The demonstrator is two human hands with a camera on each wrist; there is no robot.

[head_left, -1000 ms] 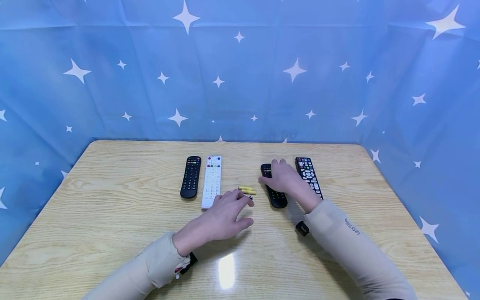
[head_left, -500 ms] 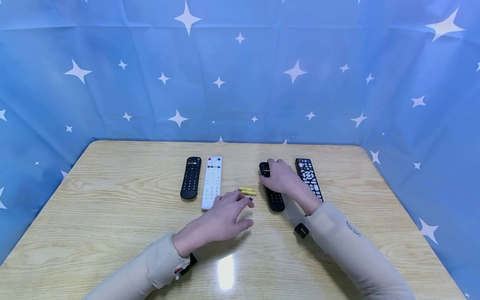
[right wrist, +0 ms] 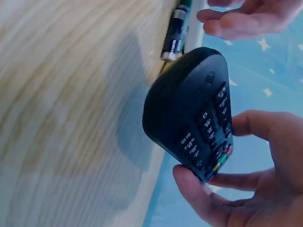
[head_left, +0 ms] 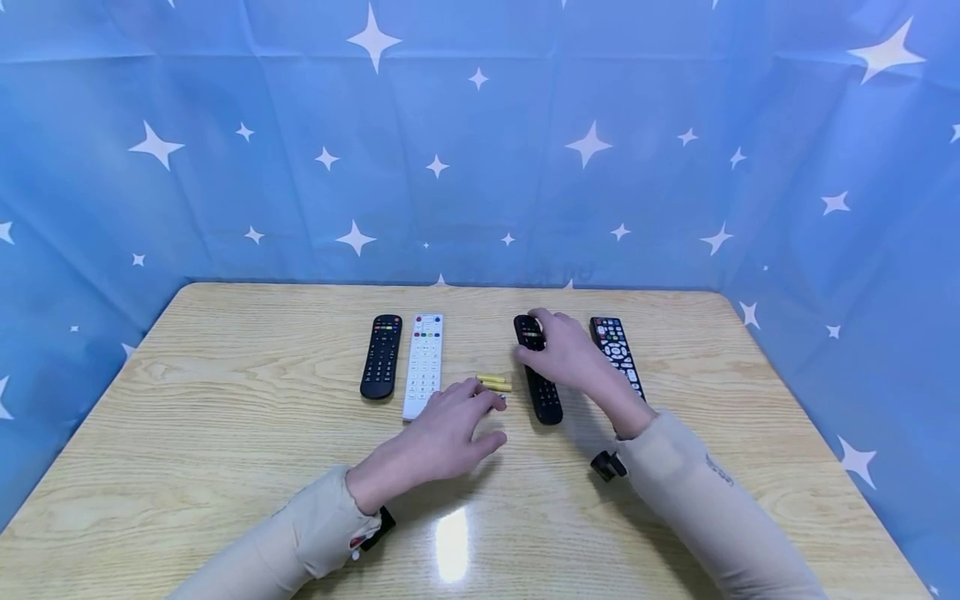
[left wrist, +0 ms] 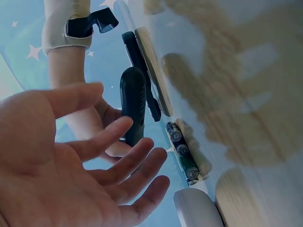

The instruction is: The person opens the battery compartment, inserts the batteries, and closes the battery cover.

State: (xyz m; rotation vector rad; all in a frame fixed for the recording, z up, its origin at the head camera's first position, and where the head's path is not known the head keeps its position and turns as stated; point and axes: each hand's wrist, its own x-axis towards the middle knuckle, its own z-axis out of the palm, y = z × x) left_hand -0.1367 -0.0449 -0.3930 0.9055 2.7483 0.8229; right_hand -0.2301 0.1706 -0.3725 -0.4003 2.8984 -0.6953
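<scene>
Nearest me, over the pale wooden table [head_left: 225,450], my left hand [head_left: 442,437] reaches in from the left, fingers spread apart and holding nothing. It covers the near end of the white remote [head_left: 424,358] from above, and my wrist view shows no fingertip touching anything.

Just beyond those fingertips lie the batteries [head_left: 497,386], two of them yellow, side by side; darker ones lie partly hidden by my fingers. My left hand is the nearer one to them.

To the right and a little farther, my right hand [head_left: 566,354] has thumb and fingers clamped on the far half of a black remote [head_left: 546,400], lifted off the wood. Its long axis runs near to far, the near end angled slightly right and free of my grip. That free end lies to the right of my left fingers, well apart from them; I judge the coming move turns on that gap.

Farther still, another dark remote [head_left: 382,357] lies left of the white one, and a white-buttoned remote [head_left: 617,350] sits right of my right hand. Behind everything hangs the starry blue curtain [head_left: 480,150].
</scene>
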